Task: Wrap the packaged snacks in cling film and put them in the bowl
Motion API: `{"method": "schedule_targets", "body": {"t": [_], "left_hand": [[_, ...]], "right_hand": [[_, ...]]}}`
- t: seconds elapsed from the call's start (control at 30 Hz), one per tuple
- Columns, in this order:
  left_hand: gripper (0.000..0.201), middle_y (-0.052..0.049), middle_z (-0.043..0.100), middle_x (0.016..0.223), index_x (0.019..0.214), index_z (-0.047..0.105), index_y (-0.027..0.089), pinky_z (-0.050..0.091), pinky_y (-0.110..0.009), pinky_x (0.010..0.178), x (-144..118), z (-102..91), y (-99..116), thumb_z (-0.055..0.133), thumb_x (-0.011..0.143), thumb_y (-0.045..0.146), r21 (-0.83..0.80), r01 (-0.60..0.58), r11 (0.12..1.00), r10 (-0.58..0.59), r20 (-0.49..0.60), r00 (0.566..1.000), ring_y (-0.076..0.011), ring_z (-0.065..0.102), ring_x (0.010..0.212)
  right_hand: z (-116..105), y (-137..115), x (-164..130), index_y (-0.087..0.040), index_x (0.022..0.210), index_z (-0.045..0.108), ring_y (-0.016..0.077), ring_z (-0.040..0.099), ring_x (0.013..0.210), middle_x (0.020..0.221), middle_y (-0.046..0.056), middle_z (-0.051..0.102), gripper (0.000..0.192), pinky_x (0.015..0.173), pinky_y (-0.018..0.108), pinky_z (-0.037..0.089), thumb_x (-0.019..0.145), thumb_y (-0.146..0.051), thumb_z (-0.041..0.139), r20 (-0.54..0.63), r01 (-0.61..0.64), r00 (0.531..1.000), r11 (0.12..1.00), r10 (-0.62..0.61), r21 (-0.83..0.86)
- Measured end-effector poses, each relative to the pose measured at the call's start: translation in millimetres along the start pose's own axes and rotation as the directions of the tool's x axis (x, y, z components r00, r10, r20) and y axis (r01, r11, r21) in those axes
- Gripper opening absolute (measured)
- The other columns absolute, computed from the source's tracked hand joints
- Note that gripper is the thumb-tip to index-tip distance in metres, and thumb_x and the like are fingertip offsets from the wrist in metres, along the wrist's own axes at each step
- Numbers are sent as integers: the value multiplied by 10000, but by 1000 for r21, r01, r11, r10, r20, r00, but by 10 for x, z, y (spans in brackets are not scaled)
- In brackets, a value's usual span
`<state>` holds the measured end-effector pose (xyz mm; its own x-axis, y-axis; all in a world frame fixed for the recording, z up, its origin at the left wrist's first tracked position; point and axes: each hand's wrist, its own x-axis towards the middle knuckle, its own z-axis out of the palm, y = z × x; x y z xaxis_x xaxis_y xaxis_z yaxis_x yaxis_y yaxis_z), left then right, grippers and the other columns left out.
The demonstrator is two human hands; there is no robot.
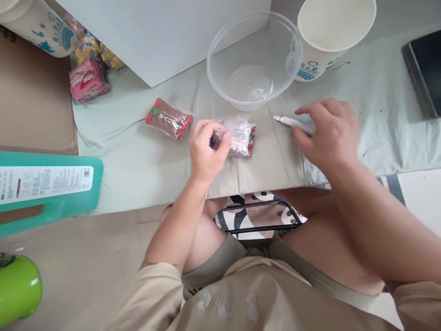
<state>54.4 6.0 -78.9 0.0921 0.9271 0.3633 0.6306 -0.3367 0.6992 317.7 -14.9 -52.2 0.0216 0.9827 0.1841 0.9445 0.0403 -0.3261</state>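
My left hand (208, 149) is closed, thumb and forefinger pinching a crinkled clear-wrapped packet (241, 138) with a dark red end, low over the cloth. Part of that packet is hidden behind my fingers. To its left lies a brown snack packet (168, 118) with red ends and white lettering. Over on the right, my right hand (329, 128) is around the back part of a slim white utility knife (294, 123), which lies between the thumb and the bent fingers. The knife's tip points left, toward the packet; its rear end is covered by the hand.
Behind the hands stand a clear plastic bowl (253, 99) and a white paper cup (336, 50). A white box (165, 37), wrapped sweets (88, 80) and another paper cup (44, 32) are back left. A teal container (93, 184) borders the left; a dark device (425, 69) lies far right.
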Motion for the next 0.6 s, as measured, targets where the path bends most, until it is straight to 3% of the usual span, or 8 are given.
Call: {"method": "schedule_targets", "body": {"t": [0.07,0.17,0.27,0.33,0.47,0.6], "left_hand": [[208,-38,647,923,918,574,247,583,-358,827,17,2,-34,551,974,445,-148,92,985,-97,-29,995,-189,665,882],[193,-18,650,861,981,559,264,579,-322,674,25,38,-94,533,977,455,-319,227,920,-223,48,974,-153,655,718],[173,3,619,762,980,553,272,561,-300,610,23,71,-128,557,950,442,-381,283,880,-246,143,959,-139,636,643],[152,13,592,708,954,546,271,553,-297,590,30,65,-136,569,930,420,-392,282,876,-250,132,959,-137,623,613],[84,27,551,649,906,530,268,510,-292,536,71,-13,-162,540,899,352,-378,287,880,-290,50,956,-127,565,538],[83,31,559,703,830,498,249,406,-248,408,108,-106,-238,575,799,256,-429,305,850,-342,-9,940,-78,502,451]], "right_hand": [[3,-56,-34,-267,1175,691,356,652,1128,1172,132,723,294,961,525,511,908,-283,568,13,117,993,981,-120,153],[15,-202,-68,-286,1324,625,332,628,1251,1333,120,684,438,1021,516,525,900,-240,522,85,217,962,917,-259,334],[72,-314,-30,-280,1422,580,337,582,1344,1477,114,611,596,1069,535,501,840,-175,505,100,275,934,872,-342,406],[120,-332,26,-272,1415,606,344,607,1296,1400,117,658,629,1063,543,496,808,-143,503,103,302,922,859,-374,413],[140,-267,102,-260,1208,743,322,665,1029,1031,108,727,475,962,518,522,829,-128,489,140,259,936,903,-322,342],[34,-143,77,-273,915,769,293,659,956,956,86,703,300,932,509,533,864,-166,493,69,220,964,917,-257,333]]}}
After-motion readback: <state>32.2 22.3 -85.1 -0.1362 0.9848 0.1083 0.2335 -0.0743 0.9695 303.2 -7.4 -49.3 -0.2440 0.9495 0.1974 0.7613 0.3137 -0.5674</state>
